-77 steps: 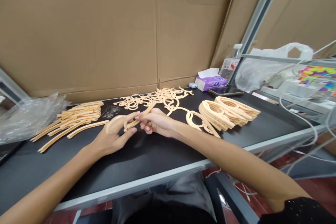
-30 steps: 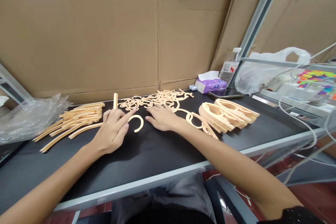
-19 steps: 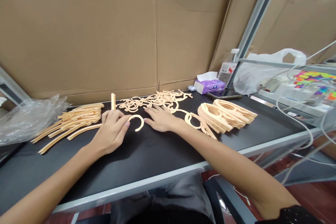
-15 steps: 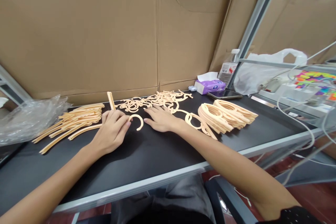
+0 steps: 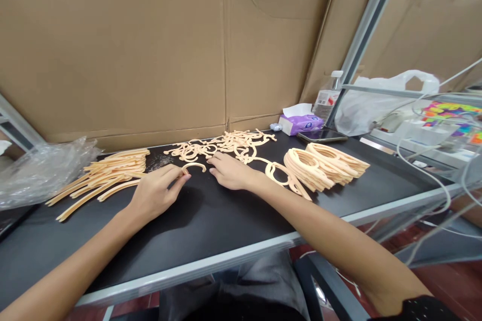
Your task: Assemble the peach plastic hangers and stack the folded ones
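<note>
My left hand [image 5: 160, 188] is closed, pinching a peach-coloured hanger hook [image 5: 196, 164] between thumb and fingers. The hook's curved end points right, toward my other hand. Whether a longer piece is joined to it inside the palm is hidden. My right hand [image 5: 230, 171] rests low over the table, fingers bent and slightly apart, at the front edge of a loose pile of hanger hooks [image 5: 241, 141]. I see nothing held in it. To the left of my left hand lies a stack of long curved hanger arms [image 5: 113, 173].
Stacked hanger pieces with round openings [image 5: 324, 165] stand right of my right forearm, one loose piece [image 5: 289, 183] beside them. Behind are a purple tissue pack [image 5: 301, 124], a phone [image 5: 322, 135] and a bottle [image 5: 327, 103]. Clear plastic wrap [image 5: 45, 173] lies left; cardboard [image 5: 150, 50] stands behind.
The upright bar above my left hand is no longer visible, and the hook has turned flatter. My right hand's fingers have drawn in a little at the pile's edge.
</note>
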`<action>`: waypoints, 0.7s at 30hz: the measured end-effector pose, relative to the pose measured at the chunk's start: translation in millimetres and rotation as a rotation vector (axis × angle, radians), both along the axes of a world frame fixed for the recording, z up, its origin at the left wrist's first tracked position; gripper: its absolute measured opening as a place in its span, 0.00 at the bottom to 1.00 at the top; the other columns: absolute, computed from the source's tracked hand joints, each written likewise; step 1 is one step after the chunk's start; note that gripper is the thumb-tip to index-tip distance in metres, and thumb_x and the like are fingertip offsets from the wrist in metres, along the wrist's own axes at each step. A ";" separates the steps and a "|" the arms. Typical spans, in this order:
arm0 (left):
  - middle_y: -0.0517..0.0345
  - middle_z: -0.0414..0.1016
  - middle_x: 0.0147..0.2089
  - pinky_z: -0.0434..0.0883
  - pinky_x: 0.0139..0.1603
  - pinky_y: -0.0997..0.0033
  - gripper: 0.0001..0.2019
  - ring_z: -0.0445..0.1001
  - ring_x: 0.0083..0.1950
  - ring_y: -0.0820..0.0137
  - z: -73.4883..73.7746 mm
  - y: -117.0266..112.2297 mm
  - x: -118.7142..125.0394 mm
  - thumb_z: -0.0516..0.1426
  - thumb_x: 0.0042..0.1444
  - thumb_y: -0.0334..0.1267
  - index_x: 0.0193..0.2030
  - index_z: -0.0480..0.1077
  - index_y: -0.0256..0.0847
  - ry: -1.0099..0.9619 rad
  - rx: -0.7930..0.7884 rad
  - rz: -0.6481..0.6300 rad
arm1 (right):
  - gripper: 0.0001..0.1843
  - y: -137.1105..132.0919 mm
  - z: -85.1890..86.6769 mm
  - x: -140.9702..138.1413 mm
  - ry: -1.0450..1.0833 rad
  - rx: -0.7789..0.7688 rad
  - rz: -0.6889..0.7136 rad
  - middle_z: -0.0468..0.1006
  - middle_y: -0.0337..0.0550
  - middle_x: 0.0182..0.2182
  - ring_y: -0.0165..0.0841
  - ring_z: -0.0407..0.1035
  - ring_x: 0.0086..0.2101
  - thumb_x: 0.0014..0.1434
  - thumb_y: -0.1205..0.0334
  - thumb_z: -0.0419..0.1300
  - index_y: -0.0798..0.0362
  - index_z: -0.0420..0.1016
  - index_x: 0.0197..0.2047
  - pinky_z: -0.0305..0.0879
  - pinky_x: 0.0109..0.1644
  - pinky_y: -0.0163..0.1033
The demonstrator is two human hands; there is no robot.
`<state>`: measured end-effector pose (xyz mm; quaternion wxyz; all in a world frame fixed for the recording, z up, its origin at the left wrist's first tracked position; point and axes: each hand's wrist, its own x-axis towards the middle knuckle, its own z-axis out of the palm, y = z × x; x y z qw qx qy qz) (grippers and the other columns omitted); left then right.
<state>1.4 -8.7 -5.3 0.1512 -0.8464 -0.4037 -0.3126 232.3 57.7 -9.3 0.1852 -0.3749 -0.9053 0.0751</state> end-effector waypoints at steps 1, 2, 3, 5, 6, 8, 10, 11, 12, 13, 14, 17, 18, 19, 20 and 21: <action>0.55 0.79 0.40 0.69 0.42 0.71 0.10 0.77 0.39 0.69 -1.0 0.1 -0.4 0.53 0.67 0.39 0.38 0.72 0.39 -0.006 -0.004 -0.001 | 0.19 0.2 -0.1 0.1 0.003 -0.001 0.001 0.72 0.56 0.54 0.42 0.67 0.54 0.69 0.64 0.50 0.60 0.71 0.58 0.63 0.57 0.46; 0.55 0.79 0.40 0.69 0.42 0.71 0.10 0.77 0.39 0.69 -1.7 0.1 -0.8 0.53 0.67 0.39 0.38 0.72 0.40 -0.010 -0.008 -0.003 | 0.18 0.3 0.0 0.3 0.005 -0.001 0.004 0.72 0.56 0.54 0.42 0.68 0.54 0.69 0.65 0.50 0.60 0.72 0.57 0.63 0.57 0.46; 0.55 0.80 0.40 0.69 0.43 0.72 0.10 0.77 0.39 0.69 -2.4 0.2 -1.1 0.53 0.67 0.39 0.38 0.73 0.40 -0.012 -0.015 -0.008 | 0.18 0.3 0.4 0.4 0.005 -0.001 0.009 0.72 0.57 0.53 0.42 0.68 0.53 0.69 0.66 0.50 0.61 0.73 0.56 0.63 0.57 0.45; 0.56 0.79 0.40 0.70 0.43 0.72 0.10 0.77 0.39 0.70 -3.2 0.1 -1.1 0.52 0.68 0.39 0.38 0.73 0.40 -0.011 -0.037 -0.021 | 0.17 -0.1 1.7 0.7 0.006 -0.001 0.019 0.73 0.57 0.52 0.41 0.68 0.53 0.68 0.67 0.50 0.61 0.75 0.54 0.63 0.57 0.45; 0.56 0.79 0.40 0.70 0.43 0.72 0.11 0.77 0.39 0.70 -3.4 0.0 -0.8 0.52 0.68 0.39 0.38 0.73 0.40 -0.010 -0.047 -0.025 | 0.17 -0.5 2.4 0.8 0.008 0.000 0.019 0.73 0.57 0.51 0.41 0.69 0.52 0.68 0.68 0.50 0.62 0.75 0.54 0.63 0.57 0.45; 0.56 0.80 0.40 0.70 0.42 0.72 0.12 0.77 0.39 0.70 -3.3 -0.4 0.2 0.51 0.68 0.40 0.38 0.73 0.40 0.002 -0.063 -0.014 | 0.17 -1.5 4.0 0.9 0.010 0.004 0.020 0.74 0.57 0.51 0.41 0.69 0.52 0.68 0.69 0.50 0.63 0.75 0.53 0.63 0.58 0.44; 0.55 0.80 0.40 0.70 0.41 0.71 0.13 0.78 0.39 0.69 -2.3 -0.8 1.4 0.50 0.69 0.41 0.38 0.73 0.40 0.030 -0.056 0.058 | 0.17 -2.9 5.6 1.1 0.005 0.015 0.024 0.74 0.59 0.50 0.41 0.69 0.52 0.68 0.69 0.50 0.64 0.76 0.53 0.63 0.58 0.45; 0.55 0.80 0.40 0.70 0.39 0.70 0.14 0.78 0.38 0.67 -1.5 -1.0 1.8 0.49 0.69 0.42 0.39 0.73 0.40 0.053 -0.042 0.128 | 0.17 -3.6 6.4 1.2 0.000 0.020 0.025 0.74 0.59 0.50 0.42 0.69 0.52 0.68 0.69 0.50 0.65 0.76 0.53 0.63 0.58 0.45; 0.54 0.80 0.39 0.69 0.37 0.69 0.14 0.78 0.38 0.66 -0.5 -1.0 1.6 0.49 0.69 0.43 0.39 0.73 0.41 0.079 -0.023 0.217 | 0.17 -4.3 7.1 1.3 -0.008 0.024 0.025 0.74 0.60 0.51 0.42 0.69 0.52 0.68 0.69 0.50 0.65 0.76 0.53 0.63 0.58 0.46; 0.54 0.80 0.38 0.68 0.36 0.67 0.15 0.78 0.38 0.64 0.4 -0.7 0.6 0.49 0.69 0.43 0.38 0.73 0.41 0.111 -0.004 0.316 | 0.17 -5.0 7.8 1.5 -0.015 0.027 0.023 0.74 0.60 0.51 0.43 0.68 0.53 0.68 0.69 0.50 0.65 0.76 0.53 0.63 0.58 0.46; 0.53 0.79 0.37 0.68 0.35 0.66 0.16 0.77 0.37 0.61 1.1 0.1 -1.4 0.48 0.69 0.44 0.38 0.73 0.41 0.146 0.014 0.408 | 0.17 -5.6 8.4 1.6 -0.021 0.027 0.018 0.74 0.60 0.51 0.43 0.68 0.53 0.68 0.68 0.51 0.65 0.76 0.53 0.63 0.58 0.47; 0.49 0.78 0.36 0.69 0.38 0.60 0.16 0.76 0.39 0.55 0.0 4.9 -13.6 0.47 0.68 0.44 0.37 0.73 0.40 0.244 0.024 0.545 | 0.18 -6.7 9.6 1.9 -0.027 0.023 0.011 0.74 0.60 0.52 0.44 0.68 0.53 0.67 0.67 0.51 0.63 0.75 0.54 0.63 0.58 0.49; 0.47 0.77 0.39 0.70 0.38 0.59 0.16 0.76 0.41 0.54 -1.6 7.3 -18.9 0.48 0.67 0.44 0.37 0.73 0.39 0.258 0.010 0.543 | 0.18 -6.9 9.7 2.0 -0.029 0.022 0.009 0.74 0.60 0.52 0.44 0.68 0.53 0.67 0.67 0.51 0.63 0.75 0.55 0.63 0.58 0.49; 0.45 0.77 0.40 0.71 0.38 0.59 0.16 0.76 0.42 0.54 -3.5 9.7 -24.0 0.48 0.67 0.44 0.37 0.73 0.39 0.251 -0.003 0.534 | 0.18 -7.0 9.7 2.0 -0.032 0.021 0.008 0.74 0.60 0.52 0.45 0.67 0.54 0.67 0.66 0.52 0.63 0.75 0.55 0.63 0.58 0.48; 0.45 0.76 0.41 0.71 0.39 0.59 0.16 0.75 0.42 0.55 -5.3 12.0 -28.2 0.48 0.66 0.43 0.37 0.73 0.39 0.235 -0.017 0.517 | 0.18 -7.0 9.6 2.0 -0.036 0.020 0.007 0.74 0.60 0.52 0.45 0.67 0.54 0.67 0.66 0.52 0.63 0.75 0.55 0.63 0.58 0.48; 0.45 0.75 0.41 0.72 0.40 0.59 0.15 0.75 0.42 0.57 -6.7 13.8 -30.9 0.48 0.66 0.43 0.37 0.73 0.40 0.212 -0.022 0.493 | 0.19 -6.9 9.3 2.0 -0.040 0.018 0.006 0.73 0.59 0.53 0.45 0.67 0.54 0.67 0.66 0.52 0.63 0.75 0.56 0.63 0.58 0.48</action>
